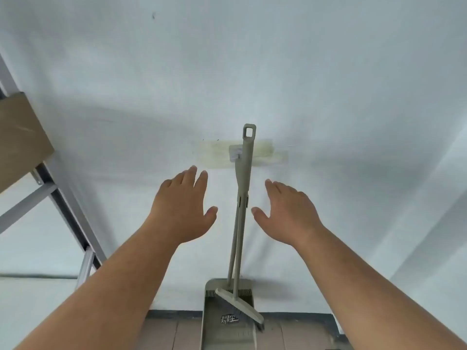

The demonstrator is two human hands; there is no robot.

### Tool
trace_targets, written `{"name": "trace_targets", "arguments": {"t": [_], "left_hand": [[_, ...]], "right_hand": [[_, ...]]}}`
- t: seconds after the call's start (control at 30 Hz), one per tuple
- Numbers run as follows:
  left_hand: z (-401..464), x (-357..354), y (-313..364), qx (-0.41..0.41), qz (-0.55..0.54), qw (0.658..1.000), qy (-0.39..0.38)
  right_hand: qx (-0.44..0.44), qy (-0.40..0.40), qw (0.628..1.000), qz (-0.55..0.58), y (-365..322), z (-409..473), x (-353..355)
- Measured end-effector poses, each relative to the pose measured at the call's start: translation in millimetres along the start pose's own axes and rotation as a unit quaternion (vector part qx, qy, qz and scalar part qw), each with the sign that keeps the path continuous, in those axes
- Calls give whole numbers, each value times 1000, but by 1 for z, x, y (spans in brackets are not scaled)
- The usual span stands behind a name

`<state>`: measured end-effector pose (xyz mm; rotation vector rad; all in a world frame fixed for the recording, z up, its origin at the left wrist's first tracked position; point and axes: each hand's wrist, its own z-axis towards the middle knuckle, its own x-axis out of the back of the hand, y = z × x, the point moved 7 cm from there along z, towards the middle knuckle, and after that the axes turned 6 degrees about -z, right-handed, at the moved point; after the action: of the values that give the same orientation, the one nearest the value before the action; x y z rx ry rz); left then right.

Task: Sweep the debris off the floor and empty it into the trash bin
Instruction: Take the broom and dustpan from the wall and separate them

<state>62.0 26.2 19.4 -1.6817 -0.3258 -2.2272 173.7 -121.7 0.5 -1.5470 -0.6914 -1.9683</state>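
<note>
Pale wall (252,72) straight ahead, brown tiled floor (161,332) just creeping in at the bottom, a metal frame (68,210) off to the left, and there's the kit: broom (240,223) and dustpan (225,322) standing together against the wall, handles clipped to a wall hook (235,154) over a patch of yellowed tape. The long axis runs near upright, leaning slightly right toward the top, hanging loop uppermost. Both hands are up, one on each side of the handles. Left hand (183,210) spread flat, fingers straight, holding nothing; right hand (288,213) the same, fingers extended, thumb pointing in at the shaft. Neither touches it. The handles sit dead between the two thumbs, and the right thumb looks a shade nearer, so I'd judge either hand could close on the shaft first. No debris or trash bin in view
</note>
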Motion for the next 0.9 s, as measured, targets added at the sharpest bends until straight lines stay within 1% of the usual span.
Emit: {"name": "trace_targets", "arguments": {"t": [0.17, 0.4, 0.63, 0.9], "left_hand": [[44, -24, 5, -4, -13, 1000, -6], [80, -48, 12, -5, -21, 1000, -5], [96, -52, 21, -34, -22, 999, -7], [91, -42, 38, -90, -37, 995, 0]], "right_hand": [[19, -9, 999, 47, -7, 47, -29], [-13, -18, 991, 130, -13, 85, -54], [-23, -5, 979, 202, -14, 86, -54], [-25, 18, 979, 203, -12, 68, -33]]}}
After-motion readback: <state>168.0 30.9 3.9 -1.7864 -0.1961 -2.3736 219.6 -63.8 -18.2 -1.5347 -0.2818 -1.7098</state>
